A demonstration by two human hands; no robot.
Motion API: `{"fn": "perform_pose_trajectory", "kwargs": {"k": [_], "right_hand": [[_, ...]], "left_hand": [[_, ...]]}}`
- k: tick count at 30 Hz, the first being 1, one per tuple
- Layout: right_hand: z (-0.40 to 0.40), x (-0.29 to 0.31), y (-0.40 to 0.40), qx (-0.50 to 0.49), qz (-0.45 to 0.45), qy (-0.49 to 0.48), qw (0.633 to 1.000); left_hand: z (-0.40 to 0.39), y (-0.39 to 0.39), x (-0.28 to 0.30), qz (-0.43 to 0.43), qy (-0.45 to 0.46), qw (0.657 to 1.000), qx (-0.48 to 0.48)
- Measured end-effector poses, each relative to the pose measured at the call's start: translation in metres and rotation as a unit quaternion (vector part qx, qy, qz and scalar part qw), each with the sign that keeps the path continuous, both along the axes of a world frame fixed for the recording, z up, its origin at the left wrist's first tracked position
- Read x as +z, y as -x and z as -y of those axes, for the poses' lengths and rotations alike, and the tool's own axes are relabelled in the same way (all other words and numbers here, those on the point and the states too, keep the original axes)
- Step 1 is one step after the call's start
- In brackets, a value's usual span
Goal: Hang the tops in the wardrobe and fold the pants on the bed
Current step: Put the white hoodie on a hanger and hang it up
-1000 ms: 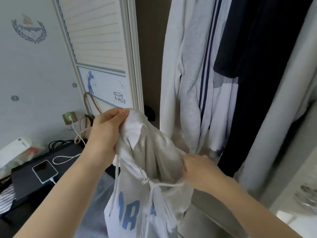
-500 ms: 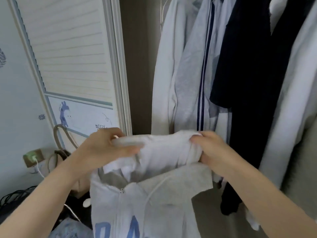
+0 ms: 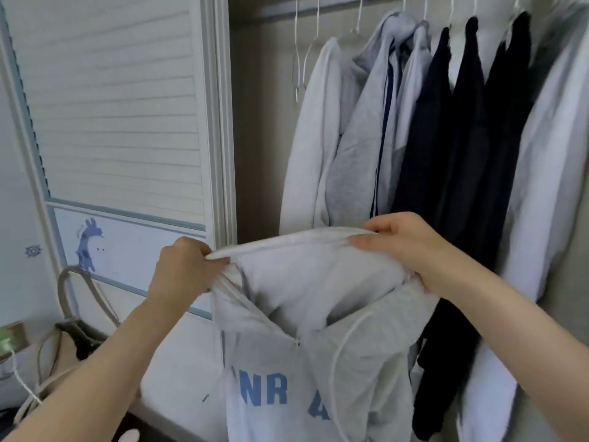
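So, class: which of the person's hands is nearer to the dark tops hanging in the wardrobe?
Right. The right hand grips the grey hoodie just in front of the dark tops; the left hand grips its other end, over by the wardrobe door.

Bedroom: wardrobe (image 3: 220, 122) of hung tops (image 3: 446, 129)

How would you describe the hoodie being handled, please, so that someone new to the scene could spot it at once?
Start at the open wardrobe, where tops hang from a rail. In front of them, lower down, the left hand and right hand hold a light grey zip hoodie stretched between them. Unlike the hanging clothes, it carries blue letters on the chest.
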State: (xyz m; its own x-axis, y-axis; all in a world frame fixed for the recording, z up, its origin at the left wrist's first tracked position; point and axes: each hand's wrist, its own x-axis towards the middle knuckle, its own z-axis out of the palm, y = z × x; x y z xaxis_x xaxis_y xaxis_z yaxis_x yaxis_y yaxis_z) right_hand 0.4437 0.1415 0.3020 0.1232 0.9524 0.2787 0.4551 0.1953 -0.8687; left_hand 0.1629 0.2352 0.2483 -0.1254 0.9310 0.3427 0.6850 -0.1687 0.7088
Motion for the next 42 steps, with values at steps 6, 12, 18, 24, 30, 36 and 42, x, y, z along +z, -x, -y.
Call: {"fn": "perform_pose_trajectory", "kwargs": {"k": [6, 12, 18, 24, 30, 36, 42], "right_hand": [[-0.031, -0.023, 0.004, -0.058, 0.066, -0.075, 0.993], [-0.046, -0.021, 0.02, -0.044, 0.236, -0.051, 0.97], [-0.041, 0.019, 0.069, 0.174, 0.293, 0.117, 0.933], [-0.091, 0.094, 0.101, 0.114, 0.252, -0.045, 0.96], [-0.189, 0.214, 0.102, -0.101, 0.191, -0.279, 0.936], [-0.25, 0.264, 0.078, -0.247, 0.257, -0.247, 0.901], [-0.283, 0.27, 0.059, -0.217, 0.269, -0.155, 0.925]], "left_hand": [[0.007, 0.031, 0.004, 0.279, 0.279, 0.874, -0.284], [0.002, 0.033, 0.022, 0.323, 0.146, 0.911, -0.209], [-0.024, 0.038, 0.024, 0.328, -0.072, 0.934, -0.122], [-0.037, 0.03, 0.046, 0.257, -0.186, 0.937, -0.147], [-0.072, 0.006, 0.061, 0.19, -0.214, 0.95, -0.125], [-0.098, -0.019, 0.079, 0.117, -0.259, 0.955, -0.09], [-0.114, -0.029, 0.086, 0.107, -0.264, 0.956, -0.068]]}}
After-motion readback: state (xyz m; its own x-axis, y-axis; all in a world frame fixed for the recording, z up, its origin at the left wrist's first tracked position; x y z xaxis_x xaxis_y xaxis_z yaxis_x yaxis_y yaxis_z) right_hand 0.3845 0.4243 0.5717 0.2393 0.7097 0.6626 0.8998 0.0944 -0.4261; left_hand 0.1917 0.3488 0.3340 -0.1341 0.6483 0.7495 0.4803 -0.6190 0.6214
